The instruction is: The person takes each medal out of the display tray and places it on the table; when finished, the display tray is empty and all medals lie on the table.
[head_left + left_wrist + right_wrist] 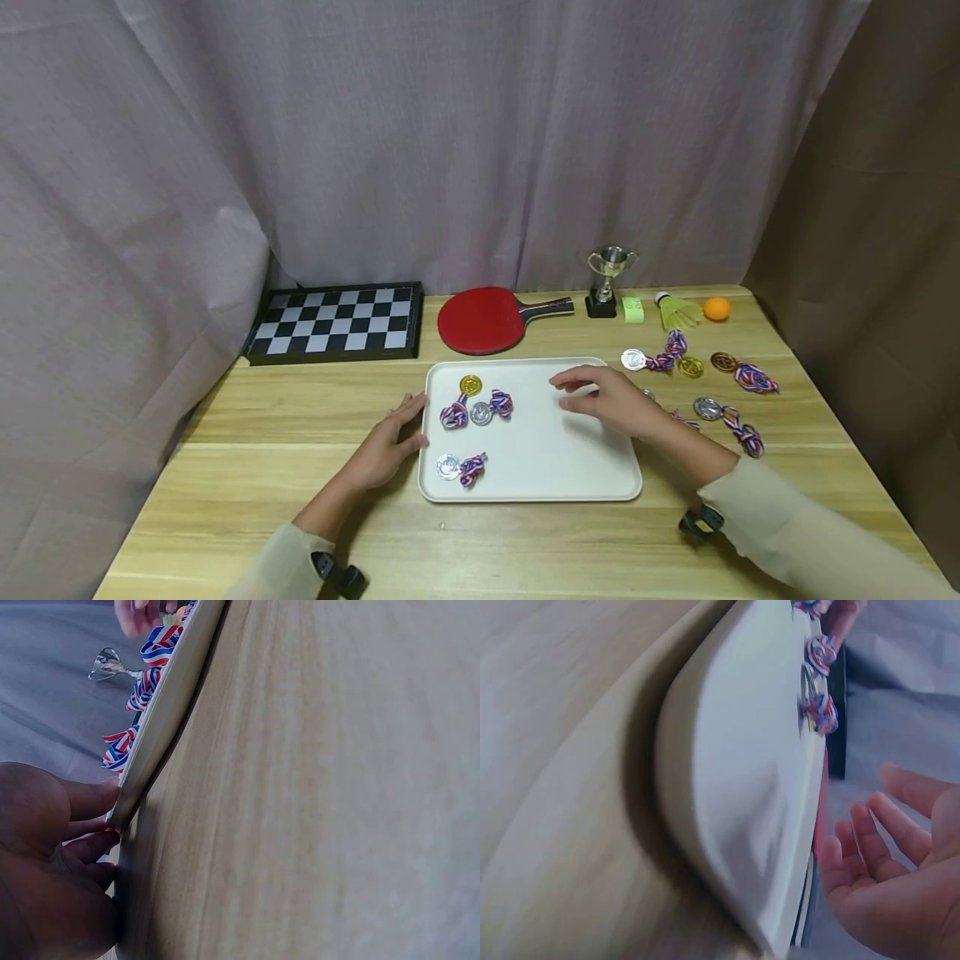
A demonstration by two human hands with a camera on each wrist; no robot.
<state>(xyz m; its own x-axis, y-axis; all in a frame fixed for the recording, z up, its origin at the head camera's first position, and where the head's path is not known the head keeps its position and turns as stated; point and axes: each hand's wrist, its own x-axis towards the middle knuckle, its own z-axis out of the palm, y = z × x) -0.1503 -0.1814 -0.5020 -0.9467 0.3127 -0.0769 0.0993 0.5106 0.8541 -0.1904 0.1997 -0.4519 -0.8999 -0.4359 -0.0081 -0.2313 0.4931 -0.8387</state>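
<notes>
My left hand (384,450) rests against the left edge of a white tray (555,492), thumb and fingertips touching the rim. In the left wrist view the fingers (94,847) lie along the tray's side. On the tray's left half are a gold medal (470,385) and a silver medal (481,413) close together, with another silver medal (448,467) nearer the front; each has a bundled red, white and blue ribbon. Over the tray's right half hovers my right hand (611,400), holding nothing, its fingers loosely bent and apart from the thumb in the right wrist view.
Right of the tray lie several more ribboned medals, among them a bronze one (723,362) and a silver one (707,408). Along the back stand a chessboard (337,321), red table tennis bat (480,321), trophy cup (609,267), light green block (633,310), shuttlecock (677,312) and orange ball (717,309).
</notes>
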